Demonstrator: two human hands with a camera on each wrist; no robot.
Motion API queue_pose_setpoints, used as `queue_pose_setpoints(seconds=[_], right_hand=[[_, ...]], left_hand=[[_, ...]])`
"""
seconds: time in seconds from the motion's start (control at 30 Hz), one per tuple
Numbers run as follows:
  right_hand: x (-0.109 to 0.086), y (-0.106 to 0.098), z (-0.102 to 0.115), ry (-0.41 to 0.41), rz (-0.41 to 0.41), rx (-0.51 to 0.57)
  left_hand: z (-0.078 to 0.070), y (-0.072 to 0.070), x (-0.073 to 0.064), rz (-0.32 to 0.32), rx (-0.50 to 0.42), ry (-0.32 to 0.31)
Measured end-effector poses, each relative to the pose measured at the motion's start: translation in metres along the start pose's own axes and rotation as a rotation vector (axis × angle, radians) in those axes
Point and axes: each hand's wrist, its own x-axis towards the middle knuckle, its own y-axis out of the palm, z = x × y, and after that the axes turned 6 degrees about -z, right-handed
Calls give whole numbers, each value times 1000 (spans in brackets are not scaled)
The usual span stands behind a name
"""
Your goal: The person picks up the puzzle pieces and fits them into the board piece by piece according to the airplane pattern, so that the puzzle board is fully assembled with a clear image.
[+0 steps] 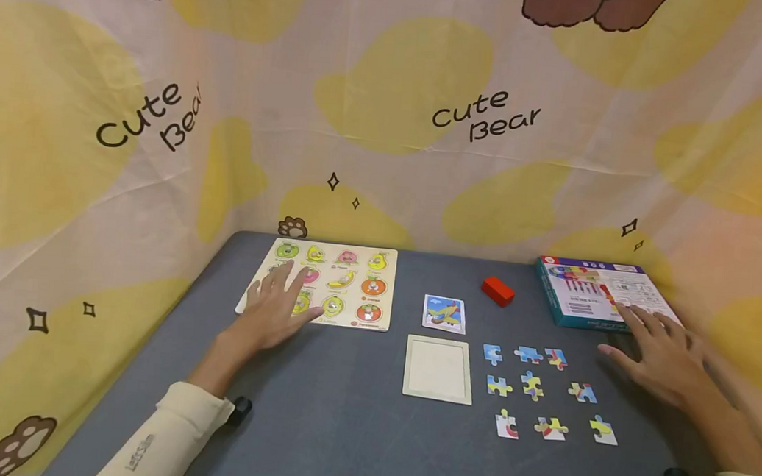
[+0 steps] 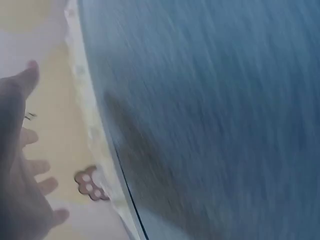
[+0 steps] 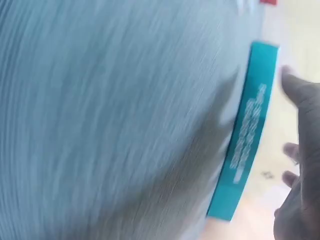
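Observation:
My left hand (image 1: 272, 311), fingers spread, hovers over the near left part of a white fruit board (image 1: 352, 265) in the head view and holds nothing. My right hand (image 1: 667, 357) is also spread and bare, its fingertips overlapping the near edge of a teal-sided box (image 1: 587, 322). In the right wrist view the box's teal side (image 3: 245, 135) shows beside that hand's fingers. Several loose jigsaw pieces (image 1: 533, 386) lie left of the right hand, in rough rows. A square white puzzle tray (image 1: 438, 369) sits beside them, with an airplane picture card (image 1: 445, 314) behind it.
A red block (image 1: 498, 291) lies between the card and the box. The grey table (image 1: 341, 427) meets a printed cloth (image 1: 389, 120) at the back and sides. The left wrist view shows blurred table surface (image 2: 210, 100) and the cloth beyond its edge.

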Motion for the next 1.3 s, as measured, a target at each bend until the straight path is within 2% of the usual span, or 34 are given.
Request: queue_pose_setpoints(seconds=[0.1,0.2,0.3,0.43,0.53,0.67,0.83,1.0,1.3], right_hand=[[3,1,17,-20,-20,18],[7,1,40,-41,-10,47],[11,3,65,-68,22,82],[15,8,97,-99,81,171],[18,12,116,-110,119,250],[22,20,132,-123,148,299],[25,29,141,-127,192,322],[25,36,145,-130,212,323],[25,40,149,-164,166,314]], left_hand=[[-16,0,1,-35,-95,56],[-36,2,0,-15,-194,115],[-60,5,-4,39,-290,164],[-89,13,-11,131,-398,169],[-107,22,-16,198,-441,168],[-126,33,-20,274,-461,170],[-140,44,-19,308,-448,196],[-145,52,-19,314,-395,229],[-145,50,-21,338,-336,254]])
